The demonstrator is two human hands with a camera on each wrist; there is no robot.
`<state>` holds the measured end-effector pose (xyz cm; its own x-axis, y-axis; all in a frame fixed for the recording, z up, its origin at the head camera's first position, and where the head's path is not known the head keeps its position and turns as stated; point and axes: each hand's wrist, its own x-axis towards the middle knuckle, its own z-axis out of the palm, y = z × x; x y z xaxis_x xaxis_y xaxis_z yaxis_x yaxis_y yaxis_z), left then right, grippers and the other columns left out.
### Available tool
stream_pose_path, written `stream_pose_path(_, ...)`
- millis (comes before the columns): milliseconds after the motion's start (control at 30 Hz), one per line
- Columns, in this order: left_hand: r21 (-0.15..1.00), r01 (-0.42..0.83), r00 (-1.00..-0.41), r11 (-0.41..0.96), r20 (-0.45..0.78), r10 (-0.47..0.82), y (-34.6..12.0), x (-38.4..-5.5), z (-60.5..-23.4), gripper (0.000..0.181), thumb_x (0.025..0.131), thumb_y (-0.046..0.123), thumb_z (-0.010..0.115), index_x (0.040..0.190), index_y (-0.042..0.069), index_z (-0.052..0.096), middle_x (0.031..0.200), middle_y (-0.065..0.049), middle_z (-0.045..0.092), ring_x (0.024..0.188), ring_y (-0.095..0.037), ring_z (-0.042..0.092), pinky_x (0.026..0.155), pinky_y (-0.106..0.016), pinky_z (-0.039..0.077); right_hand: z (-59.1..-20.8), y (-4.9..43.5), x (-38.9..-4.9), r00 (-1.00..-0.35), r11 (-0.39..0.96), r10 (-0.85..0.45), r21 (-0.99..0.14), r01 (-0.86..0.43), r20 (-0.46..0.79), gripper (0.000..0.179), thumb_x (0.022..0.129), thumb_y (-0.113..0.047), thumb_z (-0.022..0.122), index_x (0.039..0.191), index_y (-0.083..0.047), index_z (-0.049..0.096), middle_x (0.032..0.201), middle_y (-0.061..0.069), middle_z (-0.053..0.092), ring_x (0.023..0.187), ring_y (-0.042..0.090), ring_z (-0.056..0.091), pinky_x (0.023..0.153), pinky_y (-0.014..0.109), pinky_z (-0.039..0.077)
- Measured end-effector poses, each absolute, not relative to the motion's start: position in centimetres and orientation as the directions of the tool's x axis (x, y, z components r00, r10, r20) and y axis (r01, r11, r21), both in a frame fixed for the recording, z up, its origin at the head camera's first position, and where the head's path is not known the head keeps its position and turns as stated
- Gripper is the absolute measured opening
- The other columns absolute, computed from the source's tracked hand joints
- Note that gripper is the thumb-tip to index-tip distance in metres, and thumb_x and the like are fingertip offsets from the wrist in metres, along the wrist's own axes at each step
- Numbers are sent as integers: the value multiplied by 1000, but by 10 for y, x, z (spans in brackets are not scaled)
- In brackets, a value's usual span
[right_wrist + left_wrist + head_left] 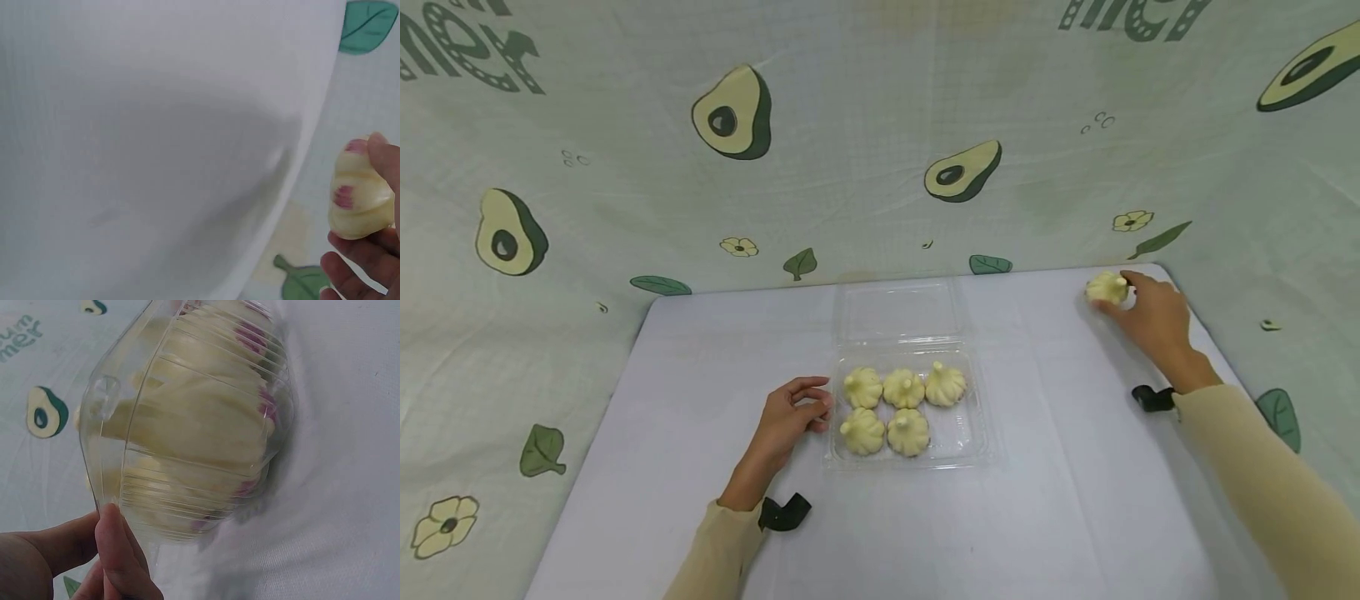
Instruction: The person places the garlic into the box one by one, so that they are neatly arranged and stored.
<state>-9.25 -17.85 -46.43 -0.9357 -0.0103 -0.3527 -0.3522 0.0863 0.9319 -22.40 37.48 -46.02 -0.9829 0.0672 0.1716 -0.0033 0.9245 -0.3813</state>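
A clear plastic clamshell container (958, 433) sits on the white-covered table with its lid (898, 312) folded back. Several pale garlic bulbs (904, 388) lie inside it in two rows, stems up; the front right spot holds none. My left hand (784, 421) is at the container's left side, and in the left wrist view its thumb (112, 540) and a finger pinch the rim. At the table's far right corner my right hand (1153, 321) grips another garlic bulb (1103, 287) between thumb and fingers. Purple patches mark that bulb (359, 194) in the right wrist view.
The white table (1045, 517) ends at the back against a hanging cloth (850, 167) printed with avocados and leaves. This cloth also lines both sides. A black wrist mount (786, 512) sticks out from the left sleeve, another (1152, 398) from the right.
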Motion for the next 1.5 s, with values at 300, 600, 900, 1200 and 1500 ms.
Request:
stream_pose_path(300,934,-347,-938,84,-346,-19,-178,-91,-465,40,101,-2,68,140,-3,61,102,-7,67,81,-14,67,65,-21,60,-440,333,-198,-965,928,-55,-344,-145,258,70,90,-29,87,140,10,58,126,39,63,105,59,58,83,69,47)
stream_pose_path(600,934,-348,-938,80,-347,-21,-177,-91,-465,40,100,-2,68,139,-3,62,101,-7,67,80,-14,67,65,-21,60,-417,286,-170,-934,900,-189,-327,-288,304,69,85,-25,91,139,6,62,124,32,68,103,53,63,80,66,51)
stream_pose_path(900,935,-346,-938,75,-345,-18,-178,-91,-467,40,100,-2,68,140,-3,61,101,-7,67,81,-14,67,65,-21,60,-404,247,-143,-869,837,-333,-309,-451,365,70,81,-25,94,138,3,65,125,25,72,108,46,67,89,63,54)
stream_pose_path(1200,936,-344,-939,76,-344,-15,-178,-90,-467,40,100,-2,68,140,-3,61,100,-6,67,81,-14,67,65,-21,60,-398,218,-120,-807,750,-471,-321,-579,356,72,80,-33,94,138,-2,66,125,15,74,111,37,69,95,60,54)
stream_pose_path(1500,937,-340,-940,82,-340,-17,-177,-91,-465,40,101,-1,67,140,-2,62,101,-7,67,81,-14,67,65,-22,60,-401,201,-104,-711,649,-608,-295,-701,352,70,78,-35,94,136,-4,67,127,6,73,114,29,67,98,54,54)
